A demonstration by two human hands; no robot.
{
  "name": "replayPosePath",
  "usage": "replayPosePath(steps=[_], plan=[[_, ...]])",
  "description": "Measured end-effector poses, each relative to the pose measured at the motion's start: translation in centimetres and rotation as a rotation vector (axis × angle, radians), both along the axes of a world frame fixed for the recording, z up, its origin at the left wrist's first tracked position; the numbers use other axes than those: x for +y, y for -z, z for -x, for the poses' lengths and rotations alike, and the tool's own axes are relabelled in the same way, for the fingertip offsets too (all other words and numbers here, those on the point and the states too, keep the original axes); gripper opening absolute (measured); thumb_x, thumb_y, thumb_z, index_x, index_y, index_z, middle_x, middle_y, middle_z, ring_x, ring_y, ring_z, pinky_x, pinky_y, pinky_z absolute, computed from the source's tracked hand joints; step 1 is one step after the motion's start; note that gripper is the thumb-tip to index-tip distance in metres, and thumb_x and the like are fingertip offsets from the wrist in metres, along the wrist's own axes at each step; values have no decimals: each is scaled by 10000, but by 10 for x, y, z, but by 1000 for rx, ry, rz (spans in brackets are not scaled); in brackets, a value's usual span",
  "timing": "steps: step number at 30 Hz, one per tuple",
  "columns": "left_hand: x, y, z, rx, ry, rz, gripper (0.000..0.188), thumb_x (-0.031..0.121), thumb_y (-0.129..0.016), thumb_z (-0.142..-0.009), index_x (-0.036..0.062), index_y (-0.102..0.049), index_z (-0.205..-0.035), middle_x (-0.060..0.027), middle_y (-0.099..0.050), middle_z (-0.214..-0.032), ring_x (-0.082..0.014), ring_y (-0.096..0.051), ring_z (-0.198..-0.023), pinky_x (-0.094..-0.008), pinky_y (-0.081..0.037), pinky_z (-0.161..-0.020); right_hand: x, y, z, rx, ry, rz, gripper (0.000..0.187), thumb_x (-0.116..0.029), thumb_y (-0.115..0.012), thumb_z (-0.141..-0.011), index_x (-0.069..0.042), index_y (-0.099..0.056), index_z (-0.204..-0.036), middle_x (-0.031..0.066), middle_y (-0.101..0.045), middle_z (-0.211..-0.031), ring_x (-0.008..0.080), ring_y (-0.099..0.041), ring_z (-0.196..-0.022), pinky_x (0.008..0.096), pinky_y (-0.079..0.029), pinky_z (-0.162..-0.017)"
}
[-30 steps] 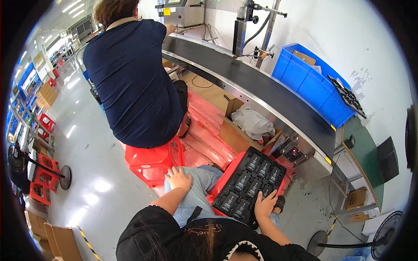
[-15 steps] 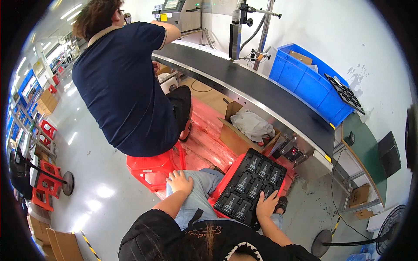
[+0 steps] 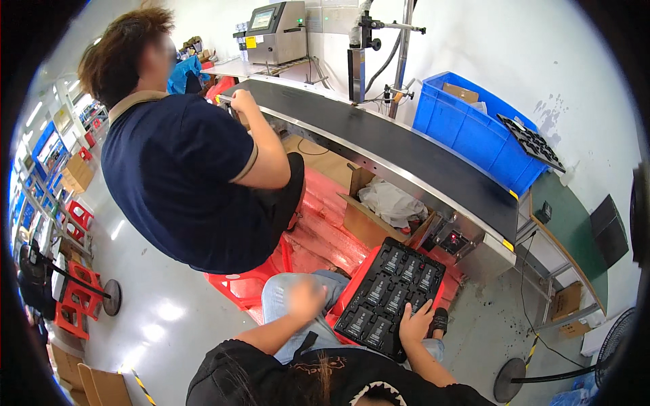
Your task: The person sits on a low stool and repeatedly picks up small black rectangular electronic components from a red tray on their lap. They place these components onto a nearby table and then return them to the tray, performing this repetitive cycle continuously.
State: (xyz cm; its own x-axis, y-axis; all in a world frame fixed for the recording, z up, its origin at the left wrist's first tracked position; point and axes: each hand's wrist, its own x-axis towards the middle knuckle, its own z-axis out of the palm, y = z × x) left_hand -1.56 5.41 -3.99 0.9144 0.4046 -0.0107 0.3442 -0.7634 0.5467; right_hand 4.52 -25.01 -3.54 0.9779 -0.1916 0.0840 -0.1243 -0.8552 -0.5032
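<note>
A black plastic tray (image 3: 344, 323) rests tilted on a red stool (image 3: 439, 295) in front of me. Its pockets hold several dark, flat battery-like blocks (image 3: 376, 291) with pale printing. My right hand (image 3: 414, 326) grips the tray's right edge, thumb on top and fingers along the side. To the left, my left hand (image 3: 307, 299) is over my jeans-clad knee, smeared so that its fingers cannot be made out. No object shows in it.
A co-worker in a dark blue shirt (image 3: 183, 183) sits at left by a black conveyor belt (image 3: 406, 145). Beneath it stands a cardboard box (image 3: 365, 220) with white plastic. A blue bin (image 3: 460, 132) is behind, a green table (image 3: 565, 230) at right, and a fan stand (image 3: 511, 380) nearby.
My left hand has moved right and slightly down from its flat rest on my knee. The co-worker has turned and bent an arm back toward the belt. My right hand stays at the tray.
</note>
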Motion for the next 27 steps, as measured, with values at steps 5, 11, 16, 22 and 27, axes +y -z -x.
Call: replayPosePath(steps=[5, 11, 16, 22, 27], plan=[[-83, 34, -6, 4, 285, 470, 714, 471, -514, -945, -60, -347, -1393, -296, -462, -1347, -425, -408, -1293, -457, -343, -1078, 0, -2, 0, -4, -19, 0, 799, -425, -549, -922, 92, -224, -1438, 355, -369, -1312, 483, -409, -1202, 502, -334, -1046], [-82, 26, -5, 48, 317, 275, 729, 449, -563, -916, -61, -319, -1376, -278, -498, -1257, -434, -466, -1197, -485, -402, -1006, -5, 1, -1, -11, -22, -6, 831, -430, -579, -899, 83, -219, -1445, 355, -365, -1327, 483, -406, -1205, 501, -332, -1047], [-82, 10, -1, 32, 270, 309, 675, 402, -587, -910, -24, -359, -1380, -262, -477, -1298, -439, -455, -1200, -481, -395, -1007, -18, 0, -3, 58, -91, -99, 869, -411, -632, -867, 73, -211, -1453, 338, -389, -1309, 469, -427, -1194, 488, -351, -1035], [-85, -4, -6, -217, 391, -31, 774, 400, -574, -918, -33, -230, -1460, -256, -319, -1448, -423, -380, -1287, -490, -336, -1052, -23, 9, 15, -26, -79, -82, 879, -391, -612, -893, 104, -159, -1460, 353, -409, -1328, 461, -438, -1210, 471, -349, -1038], [-90, -6, -9, 54, 540, -6, 872, 411, -534, -935, -107, -78, -1468, -336, -207, -1480, -490, -362, -1303, -457, -376, -1063, -18, 6, 22, -59, -70, -59, 834, -379, -577, -912, 82, -162, -1469, 344, -483, -1210, 474, -508, -1089, 483, -416, -943]])
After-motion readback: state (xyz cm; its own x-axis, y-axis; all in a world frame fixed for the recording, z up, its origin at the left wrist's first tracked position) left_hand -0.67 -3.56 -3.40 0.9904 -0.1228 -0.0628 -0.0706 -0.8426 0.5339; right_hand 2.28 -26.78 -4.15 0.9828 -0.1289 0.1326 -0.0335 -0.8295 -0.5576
